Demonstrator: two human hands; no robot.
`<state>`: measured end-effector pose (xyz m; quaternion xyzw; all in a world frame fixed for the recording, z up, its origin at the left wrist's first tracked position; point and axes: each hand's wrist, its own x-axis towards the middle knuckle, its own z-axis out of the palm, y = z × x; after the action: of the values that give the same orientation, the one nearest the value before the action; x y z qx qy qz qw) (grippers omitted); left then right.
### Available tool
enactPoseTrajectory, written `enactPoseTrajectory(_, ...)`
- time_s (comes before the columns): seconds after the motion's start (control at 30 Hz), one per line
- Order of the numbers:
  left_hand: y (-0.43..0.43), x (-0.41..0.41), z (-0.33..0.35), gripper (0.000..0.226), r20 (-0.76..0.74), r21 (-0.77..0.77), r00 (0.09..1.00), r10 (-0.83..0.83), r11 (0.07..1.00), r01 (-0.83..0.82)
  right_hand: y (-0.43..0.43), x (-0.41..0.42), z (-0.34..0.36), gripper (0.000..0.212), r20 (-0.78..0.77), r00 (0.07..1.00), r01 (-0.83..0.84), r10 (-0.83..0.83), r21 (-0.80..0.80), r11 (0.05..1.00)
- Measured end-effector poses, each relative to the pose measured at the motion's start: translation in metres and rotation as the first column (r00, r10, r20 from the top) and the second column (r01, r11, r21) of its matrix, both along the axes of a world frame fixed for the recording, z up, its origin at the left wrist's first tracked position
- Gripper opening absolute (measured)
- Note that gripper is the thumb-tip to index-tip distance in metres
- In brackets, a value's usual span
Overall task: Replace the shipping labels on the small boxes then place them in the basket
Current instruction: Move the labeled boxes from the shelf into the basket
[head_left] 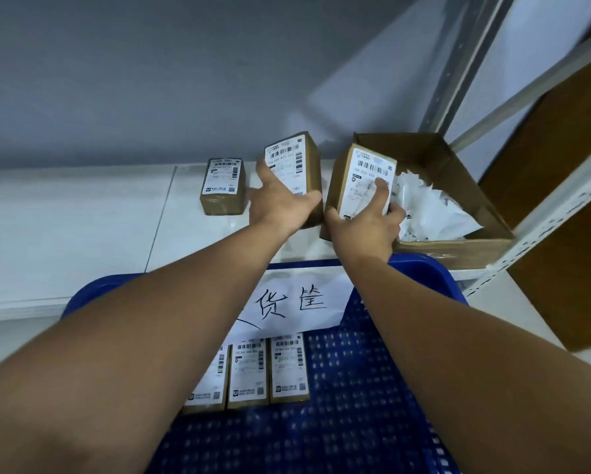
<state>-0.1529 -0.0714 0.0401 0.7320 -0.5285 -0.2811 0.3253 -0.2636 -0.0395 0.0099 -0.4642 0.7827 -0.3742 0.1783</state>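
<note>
Two labelled boxes in left hand and right hand; sign reads 货筐

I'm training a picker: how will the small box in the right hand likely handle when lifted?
Probably stiff: the small box keeps square edges gripped by the right hand. Likely light, since one hand holds it tilted. Flat sides: unlikely to roll.

A small brown cardboard box with a white label is held tilted by the left grip, a second labelled box by the right grip. A third labelled box is seen on the white table; three labelled boxes are laid in the blue plastic basket.
</note>
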Motion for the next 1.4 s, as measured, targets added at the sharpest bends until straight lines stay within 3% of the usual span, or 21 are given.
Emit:
enactPoseTrajectory(0.13,0.036,-0.005,0.007,0.100,-0.094,-0.015,0.992,-0.080,0.997,0.079,0.027,-0.011,0.014,0.088,-0.048,0.998,-0.031,0.032,0.026,0.999)
enactPoseTrajectory(0.27,0.070,-0.015,0.017,0.092,-0.007,0.099,0.993,-0.116,0.988,0.116,0.056,-0.019,0.025,0.092,-0.032,0.998,-0.054,0.054,0.024,0.998)
enactPoseTrajectory(0.5,0.126,-0.014,0.001,0.087,-0.011,0.180,0.993,-0.119,0.976,0.119,0.118,-0.027,0.011,0.090,-0.051,0.997,-0.065,0.066,0.014,0.998)
enactPoseTrajectory(0.7,0.169,-0.014,-0.024,0.102,-0.112,0.315,0.978,-0.178,0.927,0.204,0.161,-0.029,-0.023,0.086,-0.058,0.994,-0.090,0.091,0.015,0.996)
enactPoseTrajectory(0.9,0.195,-0.021,-0.068,0.115,-0.166,0.407,0.970,-0.180,0.883,0.234,0.183,-0.038,-0.053,0.089,-0.040,0.997,-0.059,0.066,0.171,0.984)
enactPoseTrajectory(1.07,0.202,-0.030,-0.103,0.106,-0.193,0.474,0.971,-0.143,0.852,0.220,0.183,-0.047,-0.077,0.088,-0.082,0.993,-0.054,0.087,0.341,0.938)
enactPoseTrajectory(1.4,0.180,-0.034,-0.172,0.105,-0.104,0.619,0.983,-0.151,0.764,0.182,0.163,-0.062,-0.145,0.083,-0.093,0.993,-0.011,0.072,0.538,0.843)
